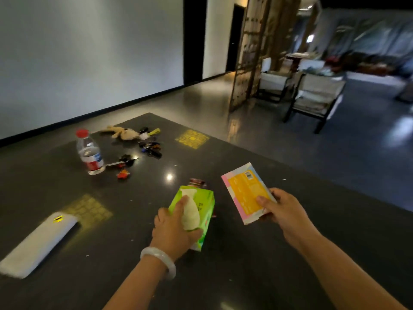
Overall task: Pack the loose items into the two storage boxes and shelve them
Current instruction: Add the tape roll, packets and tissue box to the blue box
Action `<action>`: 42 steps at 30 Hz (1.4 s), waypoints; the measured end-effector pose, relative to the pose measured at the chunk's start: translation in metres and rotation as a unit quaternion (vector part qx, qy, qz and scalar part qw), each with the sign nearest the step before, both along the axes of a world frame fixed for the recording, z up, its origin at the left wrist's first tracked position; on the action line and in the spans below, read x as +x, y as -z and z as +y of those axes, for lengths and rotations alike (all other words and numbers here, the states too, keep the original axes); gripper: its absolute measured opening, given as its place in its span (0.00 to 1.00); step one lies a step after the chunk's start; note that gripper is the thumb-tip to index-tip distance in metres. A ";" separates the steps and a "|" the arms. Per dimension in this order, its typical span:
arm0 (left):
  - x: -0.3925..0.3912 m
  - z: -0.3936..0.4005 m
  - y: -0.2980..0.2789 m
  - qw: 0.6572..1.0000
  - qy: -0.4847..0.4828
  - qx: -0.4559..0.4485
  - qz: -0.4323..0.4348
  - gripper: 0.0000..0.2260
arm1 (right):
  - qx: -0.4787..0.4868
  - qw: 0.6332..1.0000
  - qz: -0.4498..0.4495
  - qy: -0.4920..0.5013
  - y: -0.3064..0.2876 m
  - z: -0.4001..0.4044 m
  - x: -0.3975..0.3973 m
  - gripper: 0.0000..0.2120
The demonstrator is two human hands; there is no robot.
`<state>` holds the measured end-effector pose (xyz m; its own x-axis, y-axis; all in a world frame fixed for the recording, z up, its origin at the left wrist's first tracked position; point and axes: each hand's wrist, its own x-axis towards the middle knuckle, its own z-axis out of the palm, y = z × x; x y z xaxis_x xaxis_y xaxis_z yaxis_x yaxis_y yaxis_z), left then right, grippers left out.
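Observation:
My left hand (173, 229) grips a green tissue pack (202, 206) with a white tissue sticking out of its top, just above the dark table (257, 265). To its right, my right hand (282, 209) holds a flat orange and pink packet (245, 191) by its near corner. A small dark wrapped item (196, 182) lies behind the green pack. Farther left on the table stand a water bottle with a red cap (90, 153), a beige plush toy (123, 132), a cluster of small dark clips (152, 147) and a small orange piece (123, 174). No storage box is in view.
A long white pouch (38, 242) lies near the table's left front. Two yellow marker patches (192, 138) are on the tabletop. Beyond the table's right edge are a grey floor, two dark-framed chairs (312, 99) and a wooden lattice screen (248, 52).

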<state>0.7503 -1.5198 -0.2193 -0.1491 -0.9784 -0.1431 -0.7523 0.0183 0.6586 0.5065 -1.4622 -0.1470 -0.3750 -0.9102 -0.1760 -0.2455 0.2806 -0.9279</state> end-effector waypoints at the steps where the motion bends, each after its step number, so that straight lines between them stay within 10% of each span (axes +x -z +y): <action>1: -0.019 0.009 -0.009 0.999 0.027 -0.012 0.013 0.42 | -0.006 1.000 0.014 0.015 -0.006 0.018 -0.017 0.08; 21: -0.338 0.294 -0.080 0.842 0.521 -0.088 0.107 0.39 | -0.117 0.920 0.011 0.374 -0.025 0.438 -0.289 0.03; 31: -0.363 0.359 -0.073 0.762 0.640 -0.086 0.047 0.39 | -0.196 0.851 -0.171 0.456 0.019 0.487 -0.303 0.07; 42: -0.360 0.386 -0.056 0.718 0.695 0.017 -0.029 0.39 | -0.191 0.874 -0.164 0.416 0.043 0.478 -0.300 0.08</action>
